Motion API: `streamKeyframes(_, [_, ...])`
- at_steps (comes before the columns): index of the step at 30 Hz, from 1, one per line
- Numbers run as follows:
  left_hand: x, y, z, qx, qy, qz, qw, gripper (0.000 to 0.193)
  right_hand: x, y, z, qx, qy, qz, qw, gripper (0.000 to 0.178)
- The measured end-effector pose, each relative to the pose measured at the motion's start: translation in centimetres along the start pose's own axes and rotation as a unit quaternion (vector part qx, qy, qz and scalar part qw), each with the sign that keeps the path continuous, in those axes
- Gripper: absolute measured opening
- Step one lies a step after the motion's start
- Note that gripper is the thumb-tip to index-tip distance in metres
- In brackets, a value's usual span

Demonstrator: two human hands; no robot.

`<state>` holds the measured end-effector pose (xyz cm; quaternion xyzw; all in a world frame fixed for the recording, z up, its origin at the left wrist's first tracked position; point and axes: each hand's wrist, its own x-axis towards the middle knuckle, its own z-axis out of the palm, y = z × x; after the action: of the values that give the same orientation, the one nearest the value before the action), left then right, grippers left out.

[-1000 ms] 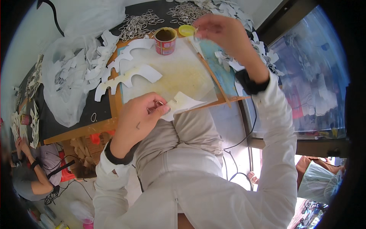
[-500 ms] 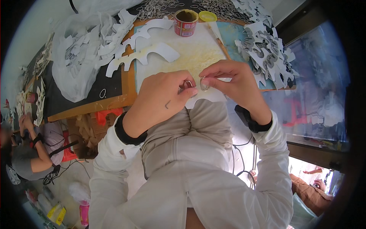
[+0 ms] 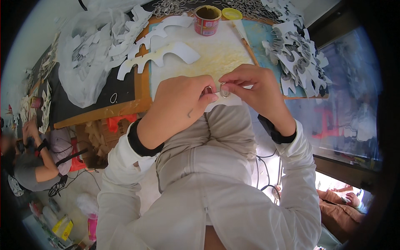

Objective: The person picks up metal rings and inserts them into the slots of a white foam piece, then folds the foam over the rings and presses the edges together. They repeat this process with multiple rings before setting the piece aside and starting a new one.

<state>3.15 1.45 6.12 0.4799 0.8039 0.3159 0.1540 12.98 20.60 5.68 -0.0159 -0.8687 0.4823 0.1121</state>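
Observation:
My left hand (image 3: 179, 100) and my right hand (image 3: 256, 85) meet over the table's front edge, fingertips pinched and close together. Between the right thumb and fingers is an oval metal ring (image 3: 225, 92). Another metal ring (image 3: 208, 89) shows at the left fingertips, partly covered by them. A white piece with a wavy lower edge (image 3: 227, 102) hangs just below the fingers; whether they grip it is hidden. Beyond the hands lies a yellow-stained white sheet (image 3: 216, 56), with white scalloped strips (image 3: 179, 51) at its left.
A red tub (image 3: 206, 26) of yellowish paste, a yellow lid (image 3: 232, 13) and a brush (image 3: 248, 48) stand or lie behind. Ringed white pieces (image 3: 298, 60) pile up at right. A plastic bag (image 3: 79, 66) holds cut pieces. Another person (image 3: 35, 162) sits at far left.
The right hand's ring has come slightly lower, and the hands remain close together. The table things sit a little higher and further right in the picture.

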Motion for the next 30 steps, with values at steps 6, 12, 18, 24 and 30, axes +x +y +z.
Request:
streamKeyframes(6, [-0.5,0.3,0.3,0.037,0.032,0.021,0.999,0.014,0.0,-0.1,0.2,-0.026,-0.004,-0.032,0.999,0.013])
streamKeyframes(12, [-1.0,1.4,0.1,0.048,0.078,0.024,0.996,0.017,-0.2,0.4,0.6,-0.013,0.022,-0.052,0.998,0.015])
streamKeyframes(18, [-0.5,1.2,1.6,0.068,0.154,0.006,0.986,0.022,-0.7,0.5,1.0,-0.052,0.049,-0.099,0.993,0.016])
streamKeyframes(24, [-0.6,0.7,2.0,0.067,0.140,0.039,0.987,0.019,-0.7,0.2,0.7,-0.046,0.031,-0.076,0.996,0.015])
streamKeyframes(30, [-0.6,0.2,2.9,0.054,0.134,0.053,0.988,0.015,-0.2,0.5,1.0,-0.088,0.044,-0.099,0.990,0.014])
